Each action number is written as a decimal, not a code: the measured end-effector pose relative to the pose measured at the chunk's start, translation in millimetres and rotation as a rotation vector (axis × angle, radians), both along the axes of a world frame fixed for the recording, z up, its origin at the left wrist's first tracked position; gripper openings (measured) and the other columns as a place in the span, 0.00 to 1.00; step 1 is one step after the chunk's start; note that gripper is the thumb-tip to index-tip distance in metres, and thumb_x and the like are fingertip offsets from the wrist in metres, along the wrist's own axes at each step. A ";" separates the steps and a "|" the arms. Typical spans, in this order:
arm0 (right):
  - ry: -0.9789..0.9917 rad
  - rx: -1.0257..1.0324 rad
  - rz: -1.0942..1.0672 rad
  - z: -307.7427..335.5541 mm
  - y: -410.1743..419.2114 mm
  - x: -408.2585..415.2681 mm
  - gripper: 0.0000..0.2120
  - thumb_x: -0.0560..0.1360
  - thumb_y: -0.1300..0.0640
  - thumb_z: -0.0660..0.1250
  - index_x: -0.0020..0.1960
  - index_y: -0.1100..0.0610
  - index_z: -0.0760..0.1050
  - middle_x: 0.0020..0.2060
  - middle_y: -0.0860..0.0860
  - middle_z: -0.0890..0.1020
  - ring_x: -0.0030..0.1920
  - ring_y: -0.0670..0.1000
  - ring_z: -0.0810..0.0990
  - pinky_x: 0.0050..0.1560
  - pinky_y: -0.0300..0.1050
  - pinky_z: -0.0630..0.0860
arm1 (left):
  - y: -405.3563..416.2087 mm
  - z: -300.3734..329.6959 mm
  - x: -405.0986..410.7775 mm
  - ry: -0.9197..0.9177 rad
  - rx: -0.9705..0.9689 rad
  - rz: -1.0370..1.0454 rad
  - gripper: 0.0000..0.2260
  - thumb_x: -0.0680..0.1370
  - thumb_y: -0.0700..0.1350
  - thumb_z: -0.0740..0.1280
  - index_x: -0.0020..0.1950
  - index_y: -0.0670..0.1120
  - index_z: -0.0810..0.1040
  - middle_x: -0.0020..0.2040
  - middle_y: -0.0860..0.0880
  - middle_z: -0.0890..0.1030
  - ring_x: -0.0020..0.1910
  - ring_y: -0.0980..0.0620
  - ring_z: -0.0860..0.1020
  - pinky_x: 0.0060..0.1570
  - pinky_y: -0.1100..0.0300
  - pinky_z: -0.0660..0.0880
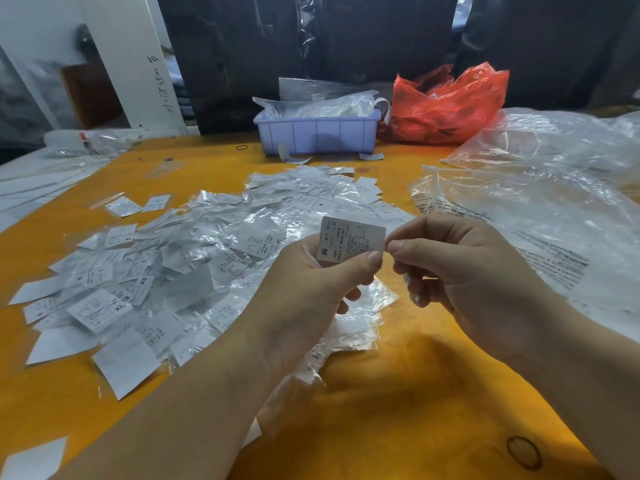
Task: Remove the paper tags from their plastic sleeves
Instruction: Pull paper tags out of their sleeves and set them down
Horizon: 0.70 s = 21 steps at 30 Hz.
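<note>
Both hands pinch one paper tag (350, 240) marked M — left hand (311, 282) below, right hand (450, 268) at its edge; its print is unreadable. Behind them the sleeved-tag heap (194, 265) covers the orange surface (398, 393) — lilac bin (317, 135) at the far edge.

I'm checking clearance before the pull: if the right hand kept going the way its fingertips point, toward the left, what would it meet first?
Probably the tag itself, which the right hand already pinches at its edge; just beyond is the left hand's thumb. Depth is hard to judge.
</note>
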State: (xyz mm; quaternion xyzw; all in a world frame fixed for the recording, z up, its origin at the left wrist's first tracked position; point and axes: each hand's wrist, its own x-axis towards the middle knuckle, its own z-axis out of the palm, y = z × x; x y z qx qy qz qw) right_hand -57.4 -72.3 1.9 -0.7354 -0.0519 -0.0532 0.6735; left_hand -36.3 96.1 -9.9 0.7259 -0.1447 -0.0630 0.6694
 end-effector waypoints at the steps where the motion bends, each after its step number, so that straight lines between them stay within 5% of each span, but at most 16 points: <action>1: -0.010 -0.005 0.003 -0.2 0.5 -0.3 0.06 0.74 0.65 0.68 0.41 0.59 0.82 0.28 0.51 0.78 0.28 0.49 0.74 0.27 0.39 0.72 | 0.2 0.0 -0.1 0.002 0.002 0.005 0.17 0.66 0.55 0.71 0.50 0.47 0.81 0.36 0.52 0.82 0.32 0.59 0.77 0.32 0.68 0.73; 11: -0.074 -0.049 0.039 -0.7 2.8 -1.3 0.07 0.73 0.64 0.68 0.41 0.57 0.83 0.29 0.50 0.78 0.28 0.47 0.75 0.28 0.38 0.72 | 0.7 -1.0 -0.3 0.004 0.024 0.007 0.07 0.71 0.53 0.74 0.44 0.51 0.82 0.35 0.53 0.82 0.32 0.60 0.78 0.32 0.68 0.74; 17: -0.096 -0.056 0.062 -1.3 1.6 -2.1 0.02 0.71 0.59 0.71 0.42 0.56 0.83 0.28 0.49 0.78 0.29 0.47 0.75 0.28 0.39 0.73 | 1.4 0.0 -1.1 -0.019 0.042 0.004 0.10 0.68 0.57 0.73 0.42 0.51 0.82 0.35 0.53 0.82 0.32 0.60 0.78 0.32 0.67 0.74; 21: -0.092 -0.026 0.067 -0.9 3.2 -1.4 0.09 0.65 0.52 0.72 0.40 0.57 0.83 0.27 0.49 0.78 0.28 0.47 0.74 0.27 0.40 0.72 | -0.1 0.9 -2.2 -0.031 0.058 -0.013 0.12 0.69 0.55 0.72 0.43 0.48 0.81 0.33 0.54 0.81 0.31 0.61 0.77 0.32 0.69 0.73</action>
